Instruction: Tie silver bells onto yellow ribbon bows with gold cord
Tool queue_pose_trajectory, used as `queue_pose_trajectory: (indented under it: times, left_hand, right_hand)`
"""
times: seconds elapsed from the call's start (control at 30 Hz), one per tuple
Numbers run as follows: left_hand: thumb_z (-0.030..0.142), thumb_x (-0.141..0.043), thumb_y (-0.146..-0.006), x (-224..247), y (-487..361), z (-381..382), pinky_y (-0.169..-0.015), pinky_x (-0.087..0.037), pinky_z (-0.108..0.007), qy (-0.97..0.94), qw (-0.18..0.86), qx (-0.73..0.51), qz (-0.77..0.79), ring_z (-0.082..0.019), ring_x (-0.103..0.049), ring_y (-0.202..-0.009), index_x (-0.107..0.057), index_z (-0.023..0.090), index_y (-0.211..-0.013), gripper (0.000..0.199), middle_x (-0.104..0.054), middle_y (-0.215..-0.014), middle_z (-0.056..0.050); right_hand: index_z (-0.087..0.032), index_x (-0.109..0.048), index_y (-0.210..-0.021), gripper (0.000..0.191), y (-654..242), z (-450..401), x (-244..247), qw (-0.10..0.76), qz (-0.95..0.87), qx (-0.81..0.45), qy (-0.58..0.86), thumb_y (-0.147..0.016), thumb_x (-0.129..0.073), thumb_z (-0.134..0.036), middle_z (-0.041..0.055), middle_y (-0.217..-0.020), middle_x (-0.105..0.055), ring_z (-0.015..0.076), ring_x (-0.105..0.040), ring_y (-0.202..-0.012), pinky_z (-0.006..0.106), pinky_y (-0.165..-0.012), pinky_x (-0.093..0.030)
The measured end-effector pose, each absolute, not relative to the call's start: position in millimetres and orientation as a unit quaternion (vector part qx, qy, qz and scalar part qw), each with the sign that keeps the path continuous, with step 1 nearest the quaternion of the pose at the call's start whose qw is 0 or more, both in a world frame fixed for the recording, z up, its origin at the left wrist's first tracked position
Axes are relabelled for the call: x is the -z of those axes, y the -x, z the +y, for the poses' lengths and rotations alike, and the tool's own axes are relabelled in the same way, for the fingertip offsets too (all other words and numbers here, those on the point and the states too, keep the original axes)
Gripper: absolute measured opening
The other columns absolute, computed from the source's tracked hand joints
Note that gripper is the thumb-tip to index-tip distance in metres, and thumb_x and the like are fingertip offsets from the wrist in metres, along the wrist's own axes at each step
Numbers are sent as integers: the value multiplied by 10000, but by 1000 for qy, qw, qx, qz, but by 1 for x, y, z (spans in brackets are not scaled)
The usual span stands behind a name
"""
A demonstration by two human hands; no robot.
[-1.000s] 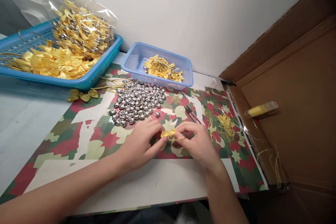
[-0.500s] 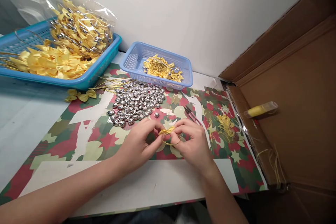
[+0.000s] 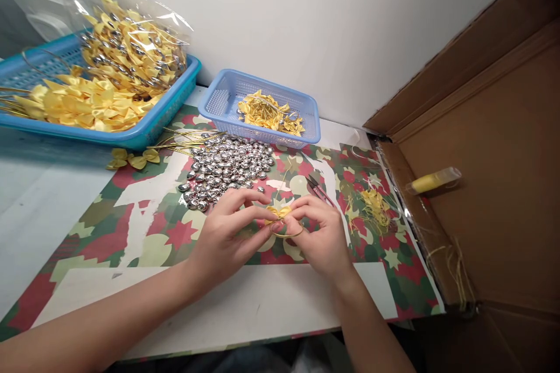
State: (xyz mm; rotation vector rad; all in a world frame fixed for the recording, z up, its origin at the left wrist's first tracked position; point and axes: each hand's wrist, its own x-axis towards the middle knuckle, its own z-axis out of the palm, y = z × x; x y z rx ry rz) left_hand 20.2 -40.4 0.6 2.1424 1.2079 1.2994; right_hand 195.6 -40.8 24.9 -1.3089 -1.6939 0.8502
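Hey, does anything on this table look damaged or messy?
Yes: the patterned covering has a ragged white patch left of the silver beads, as if its surface tore away. Loose yellow threads also lie tangled right of the snips.

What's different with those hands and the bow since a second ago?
The left hand has spread, reaching rightward over the yellow bow, and the gold cord loop curves rounder. The right hand still holds the bow; the silver beads and small basket stayed put.

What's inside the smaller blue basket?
In the basket: yellow bows, looped gold cord and bits of silver. Whatever lies beneath them is covered and can't be seen.
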Motion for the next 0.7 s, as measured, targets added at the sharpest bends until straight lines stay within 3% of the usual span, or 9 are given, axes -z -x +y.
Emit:
queue_pose_trajectory:
  times: [0.17, 0.3, 0.4, 0.7]
  left_hand:
    - [219, -667, -830, -1, -22, -41, -789, -484, -324, -733, 219, -453, 459, -187, -606, -899, -670, 215, -877, 48, -652, -948, -37]
    - [333, -668, -822, -1, -25, -42, -595, -471, -255, -646, 404, -411, 501, -132, -565, -670, -602, 191, -895, 173, -611, -762, 3]
    - [377, -666, -818, -1, -27, -42, -570, -469, -236, -591, 502, -406, 484, -121, -555, -637, -619, 183, -811, 200, -606, -712, 7]
    - [356, -727, -756, -3, -29, -42, -567, -477, -224, -548, 523, -425, 495, -129, -576, -635, -697, 173, -751, 186, -663, -687, -11]
  right_hand:
    - [-185, -689, -615, 183, -195, -41, -25, 403, -667, -342, 524, -789, -640, -211, 22, -754, -625, 140, -604, -723, 236, -601, -463]
    - [-188, -694, -616, 153, -195, -42, -24, 406, -666, -334, 530, -767, -669, -185, 17, -771, -634, 128, -598, -701, 231, -595, -463]
    - [-187, -693, -616, 144, -194, -42, -22, 410, -670, -323, 528, -759, -684, -178, 14, -771, -633, 122, -595, -691, 227, -588, -459]
    - [-183, -669, -612, 157, -191, -41, -19, 414, -689, -276, 527, -769, -670, -188, 18, -762, -632, 122, -583, -666, 228, -551, -447]
